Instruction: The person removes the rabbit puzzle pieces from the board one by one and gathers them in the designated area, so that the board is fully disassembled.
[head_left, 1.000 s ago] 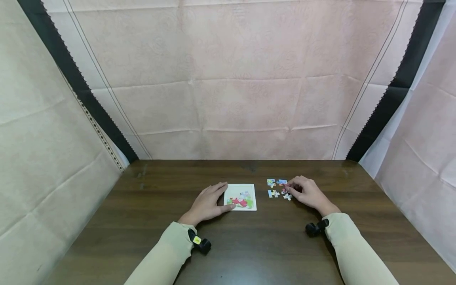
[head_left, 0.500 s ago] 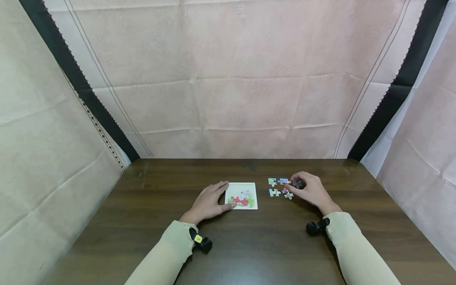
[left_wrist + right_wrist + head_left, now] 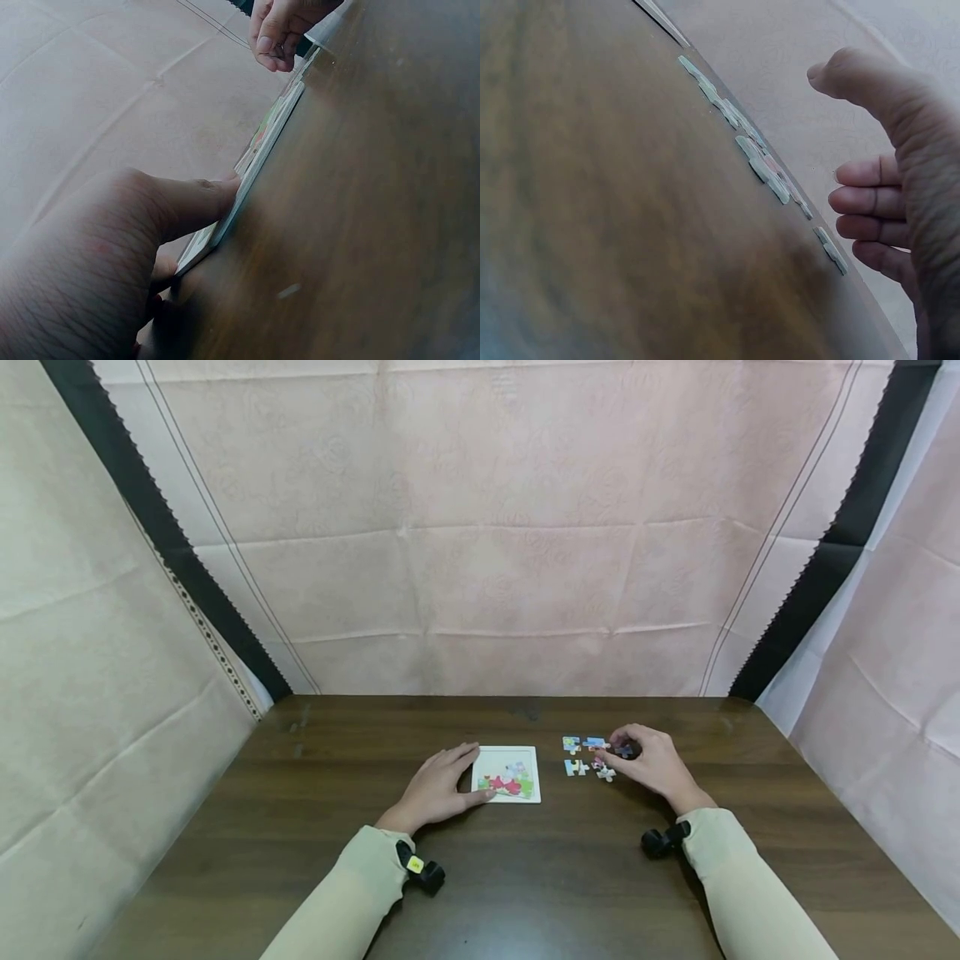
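A white-framed jigsaw puzzle tray (image 3: pixel 510 752) lies near the middle of the table, with pink, green and pale pieces (image 3: pixel 506 785) in its lower part. My left hand (image 3: pixel 435 791) rests along the tray's left side, fingers extended; in the left wrist view its thumb (image 3: pixel 199 202) presses the tray's near edge. Several loose jigsaw pieces (image 3: pixel 577 767) lie right of the tray. My right hand (image 3: pixel 651 764) hovers over the rightmost ones, a dark blue piece (image 3: pixel 625 750) showing beneath. In the right wrist view, its thumb (image 3: pixel 855 79) and fingers are apart, nothing between them.
The brown wooden table (image 3: pixel 540 877) meets a pale cloth wall (image 3: pixel 517 568) at its back edge, with more cloth at both sides. A black wrist camera (image 3: pixel 427 877) sits at my left cuff, another black camera (image 3: pixel 660 842) at my right.
My right hand's thumb and fingers have spread apart, and the hand has shifted slightly, uncovering the dark blue piece on the table. My left hand and the tray stay in place.
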A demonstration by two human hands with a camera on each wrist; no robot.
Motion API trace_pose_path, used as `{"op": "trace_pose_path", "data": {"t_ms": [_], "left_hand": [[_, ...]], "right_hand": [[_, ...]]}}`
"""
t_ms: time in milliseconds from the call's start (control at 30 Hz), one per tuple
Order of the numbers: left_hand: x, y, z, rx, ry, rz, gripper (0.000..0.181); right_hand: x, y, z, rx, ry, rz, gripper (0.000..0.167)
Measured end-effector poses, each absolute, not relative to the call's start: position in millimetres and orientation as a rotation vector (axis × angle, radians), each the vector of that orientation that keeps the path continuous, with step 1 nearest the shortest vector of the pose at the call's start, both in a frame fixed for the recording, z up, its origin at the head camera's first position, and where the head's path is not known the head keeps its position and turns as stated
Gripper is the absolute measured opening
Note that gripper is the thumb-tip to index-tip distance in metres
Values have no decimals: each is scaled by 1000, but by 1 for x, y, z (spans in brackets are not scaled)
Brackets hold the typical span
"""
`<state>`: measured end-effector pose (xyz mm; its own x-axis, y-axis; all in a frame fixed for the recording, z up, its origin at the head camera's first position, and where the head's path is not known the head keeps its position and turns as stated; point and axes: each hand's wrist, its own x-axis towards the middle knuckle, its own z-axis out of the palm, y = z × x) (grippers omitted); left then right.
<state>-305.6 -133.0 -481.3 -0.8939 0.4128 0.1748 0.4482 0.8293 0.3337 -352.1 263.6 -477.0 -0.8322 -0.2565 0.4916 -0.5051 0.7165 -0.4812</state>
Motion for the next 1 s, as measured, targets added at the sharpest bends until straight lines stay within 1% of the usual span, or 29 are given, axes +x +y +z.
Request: {"op": "trace_pose_path", "data": {"t_ms": [267, 567, 900, 1000], "left_hand": [[-308, -133, -481, -686, -2909, -558, 89], [-306, -134, -484, -685, -2912, -576, 88], [-307, -134, -482, -686, -2910, -584, 88], [-306, -134, -482, -690, -2909, -586, 88]], "right_hand": [[-352, 264, -474, 572, -2555, 891, 38], [-350, 263, -474, 547, -2576, 906, 46], [-351, 262, -474, 523, -2584, 917, 48], [-352, 262, -476, 521, -2586, 903, 47]]}}
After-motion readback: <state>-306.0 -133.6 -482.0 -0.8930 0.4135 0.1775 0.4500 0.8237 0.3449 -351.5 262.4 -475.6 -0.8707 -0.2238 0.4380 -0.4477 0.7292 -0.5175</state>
